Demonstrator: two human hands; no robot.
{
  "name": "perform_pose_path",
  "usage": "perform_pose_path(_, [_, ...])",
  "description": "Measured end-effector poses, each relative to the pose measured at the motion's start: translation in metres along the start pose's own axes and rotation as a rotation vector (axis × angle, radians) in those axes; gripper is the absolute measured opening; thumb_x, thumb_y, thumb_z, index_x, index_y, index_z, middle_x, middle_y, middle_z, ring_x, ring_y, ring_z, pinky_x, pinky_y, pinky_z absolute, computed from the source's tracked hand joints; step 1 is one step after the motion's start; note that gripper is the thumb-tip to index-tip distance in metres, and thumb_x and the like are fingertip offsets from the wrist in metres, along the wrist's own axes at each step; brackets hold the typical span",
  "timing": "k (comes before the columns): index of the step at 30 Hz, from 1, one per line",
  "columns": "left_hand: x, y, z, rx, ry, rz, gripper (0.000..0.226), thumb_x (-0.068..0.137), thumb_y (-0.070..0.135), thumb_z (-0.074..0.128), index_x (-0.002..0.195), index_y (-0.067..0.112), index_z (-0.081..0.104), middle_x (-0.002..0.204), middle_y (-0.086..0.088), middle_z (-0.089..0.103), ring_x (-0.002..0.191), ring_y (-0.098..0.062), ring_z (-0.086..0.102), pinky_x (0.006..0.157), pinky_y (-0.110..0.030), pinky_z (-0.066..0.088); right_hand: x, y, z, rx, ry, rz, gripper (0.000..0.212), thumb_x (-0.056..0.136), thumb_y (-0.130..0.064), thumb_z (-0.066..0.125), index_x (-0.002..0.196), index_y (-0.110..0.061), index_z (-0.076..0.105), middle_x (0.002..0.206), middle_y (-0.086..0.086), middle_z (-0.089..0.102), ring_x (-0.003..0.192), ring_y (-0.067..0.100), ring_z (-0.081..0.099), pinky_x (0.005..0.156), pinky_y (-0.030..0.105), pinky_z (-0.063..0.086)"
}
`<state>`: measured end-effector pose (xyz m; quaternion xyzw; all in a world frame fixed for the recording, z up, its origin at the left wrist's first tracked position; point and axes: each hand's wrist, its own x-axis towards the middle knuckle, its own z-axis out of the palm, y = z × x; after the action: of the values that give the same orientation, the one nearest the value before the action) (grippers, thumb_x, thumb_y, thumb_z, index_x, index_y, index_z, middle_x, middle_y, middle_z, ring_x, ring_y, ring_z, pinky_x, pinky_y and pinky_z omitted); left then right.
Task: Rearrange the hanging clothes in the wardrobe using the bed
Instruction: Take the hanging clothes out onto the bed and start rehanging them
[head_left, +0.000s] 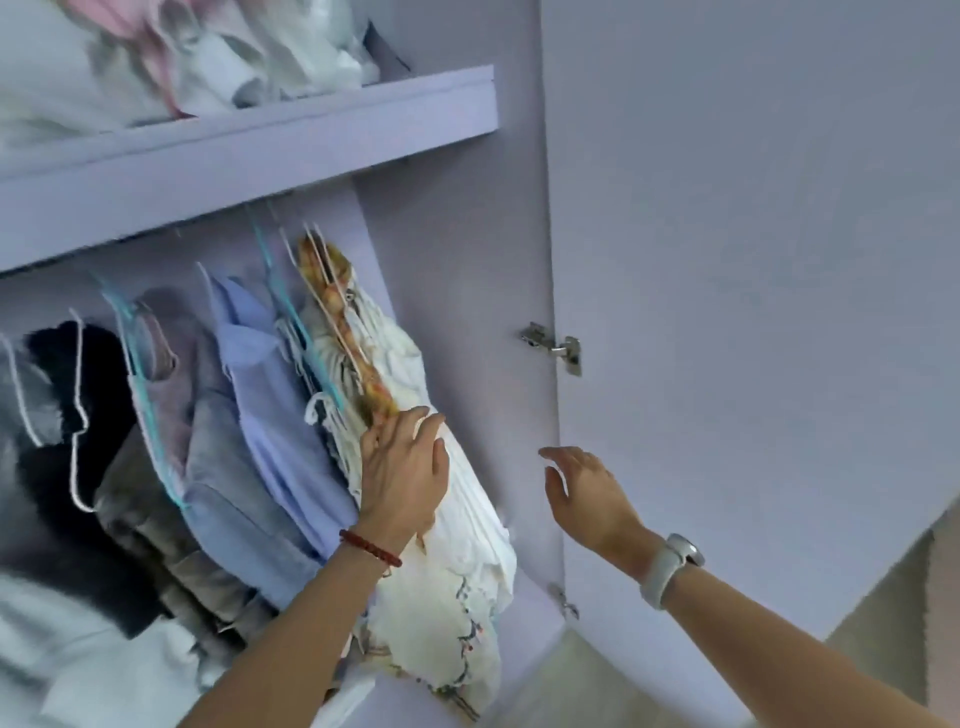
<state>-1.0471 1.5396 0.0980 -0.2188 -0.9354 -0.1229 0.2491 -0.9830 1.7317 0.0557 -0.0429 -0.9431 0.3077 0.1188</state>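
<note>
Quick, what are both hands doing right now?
Left hand: open, fingers straight, pressing on the white garment hanging at the right end of the row.
Right hand: open, holding nothing, near the wardrobe door.

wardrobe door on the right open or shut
Open: the wardrobe door is swung out on its hinge, exposing the hanging clothes.

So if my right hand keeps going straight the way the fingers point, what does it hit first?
Probably the wardrobe's inner side panel, near the door hinge. The right hand is open and touching nothing; depth is hard to judge.
</note>
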Motion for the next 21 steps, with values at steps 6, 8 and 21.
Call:
perform_pose_path(6, [0.064,-0.071,-0.024,0.238,0.217,-0.151,0.039,0.084,0.024,0.039,0.114,0.014,0.062,0.122,-0.007,0.059,0.113,-0.026,0.054,0.09,-0.044,0.032,0.124,-0.071,0.016,0.263,-0.041,-0.184,0.028,0.092,-0.007,0.041,0.112,-0.004,0.06,0.114,0.015,0.063,0.105,0.031,0.057,0.091,0.033,0.041])
perform_pose_path(8, [0.078,-0.084,-0.021,0.239,0.098,-0.264,0.044,0.087,0.03,0.04,0.126,0.017,0.055,0.135,-0.003,0.05,0.126,-0.026,0.043,0.098,-0.051,0.029,0.16,-0.091,0.021,0.377,-0.1,-0.206,0.029,0.092,-0.007,0.04,0.114,-0.005,0.059,0.114,0.013,0.063,0.1,0.028,0.058,0.091,0.032,0.042])
perform_pose_path(21, [0.086,-0.121,-0.006,0.142,-0.013,-0.363,0.048,0.099,0.032,0.029,0.145,0.024,0.02,0.147,0.019,0.003,0.139,-0.005,-0.009,0.104,-0.036,0.029,0.294,-0.211,0.055,0.705,-0.534,-0.081,0.029,0.095,-0.017,0.043,0.121,-0.011,0.052,0.118,0.01,0.057,0.101,0.023,0.053,0.078,0.024,0.043])
